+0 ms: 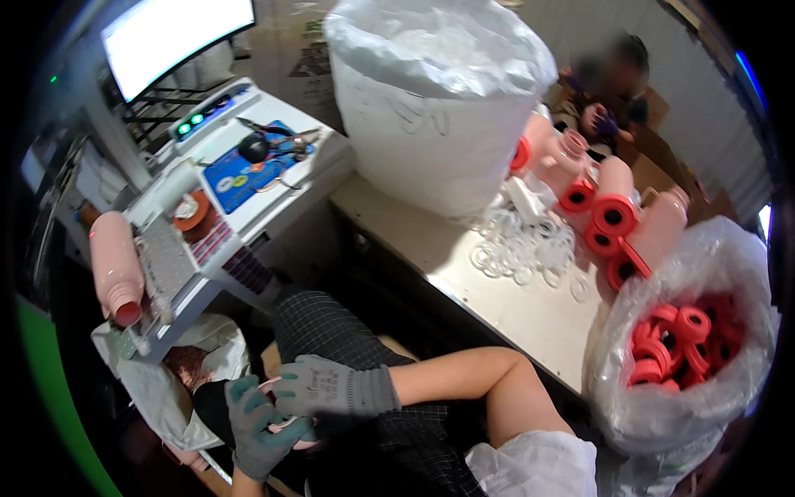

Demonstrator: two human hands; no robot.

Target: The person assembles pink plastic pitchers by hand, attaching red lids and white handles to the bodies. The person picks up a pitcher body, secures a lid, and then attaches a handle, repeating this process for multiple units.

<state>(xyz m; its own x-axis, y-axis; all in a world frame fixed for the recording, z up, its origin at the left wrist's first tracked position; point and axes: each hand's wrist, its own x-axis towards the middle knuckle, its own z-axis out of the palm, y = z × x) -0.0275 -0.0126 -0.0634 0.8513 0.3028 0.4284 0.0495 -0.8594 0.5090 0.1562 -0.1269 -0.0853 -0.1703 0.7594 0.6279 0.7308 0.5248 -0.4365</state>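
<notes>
Both my hands wear grey gloves with green fingertips and meet low over my lap. My left hand (258,424) curls its fingers round a pink plastic piece (305,445) from the left. My right hand (319,388) lies over its top, fingers bent against it. Only bits of its pink surface show between the gloves, so its full shape is hidden. Left of my hands, an open white bag (224,338) holds reddish scraps. Above it, a pink bottle (116,261) lies tilted, mouth downward, at the edge of a white machine (300,186).
Clear-white rings (517,248) lie on the bench (464,269), beside pink bottles (660,222) and red lids (614,217). A large white sack (422,141) stands behind them. At right, a clear bag (617,389) holds red lids. Another person (609,95) sits far right.
</notes>
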